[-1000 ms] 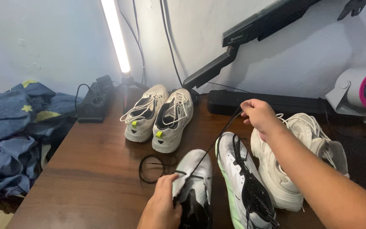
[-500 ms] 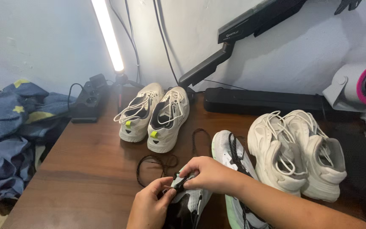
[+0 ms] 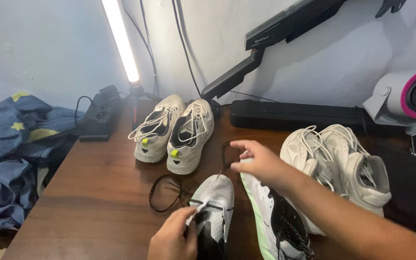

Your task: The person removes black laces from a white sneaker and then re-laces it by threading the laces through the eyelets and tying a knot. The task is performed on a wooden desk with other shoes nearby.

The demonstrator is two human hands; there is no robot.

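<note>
At the bottom centre of the frame our left hand (image 3: pixel 172 237) rests on a grey-white sneaker (image 3: pixel 216 202) that stands on the brown wooden desk (image 3: pixel 97 192), our fingers (image 3: pixel 188 222) curled and pressed against its tongue and upper eyelets. A black shoelace (image 3: pixel 169 192) runs from the shoe's toe area and lies in a loose loop on the desk just left of it, with another stretch rising toward our right hand (image 3: pixel 258 161) in the middle of the frame. That hand hovers above the toe of a second sneaker (image 3: pixel 275 216), white with a pale green sole and black laces, which lies just right of the first. Its thumb and forefinger are drawn toward each other near the lace's upper end, the other fingers loosely spread; whether they actually pinch the lace we cannot tell.

Behind, in the upper centre, a pair of white sneakers with yellow-green tabs (image 3: pixel 174 132) stands side by side. At the right, another pair of chunky off-white sneakers (image 3: pixel 343 163) sits close beside our forearm. Along the wall at the back lie a long black bar (image 3: pixel 294 115) and a black monitor arm (image 3: pixel 266 48) slanting up to the upper right. A lit tube lamp (image 3: pixel 120 41) stands in the upper left, with a black power strip (image 3: pixel 97 115) near its foot. Blue cloth with yellow stars (image 3: pixel 10 144) is heaped at the left edge, and a white and pink device (image 3: pixel 405 98) shows at the right edge.
</note>
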